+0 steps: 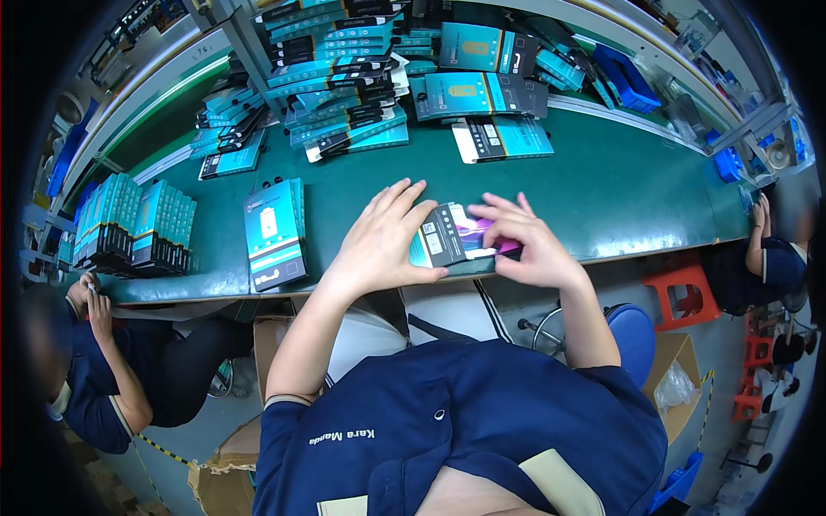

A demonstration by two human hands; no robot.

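Teal-and-black box [443,241] lies on the green table [619,185]; our left hand [385,239] spreads over it; our right hand [532,248] curls by the purple piece [472,230] at its right end, pinch unclear; we judge this box unfinished, but cannot tell whether the stacked boxes [110,219] are done.

Count by kind, referenced to the held box

Held box [444,241]: 1. Purple insert [473,230] at its right end: 1. Hands at it: 2, left hand [383,241] and right hand [535,249]. Left of held box: flat stack [274,228], at least 2 boxes; farther left, standing rows [163,225], 2. Beyond it: heaped boxes [465,93], overlapped, not countable. Beyond and right: large blue bin [626,79], 1. Right, nearer the body: round blue stool [632,335], 1. Farther right: red stools [693,297], at least 3. Co-workers [120,383]: at least 2, one on either side.
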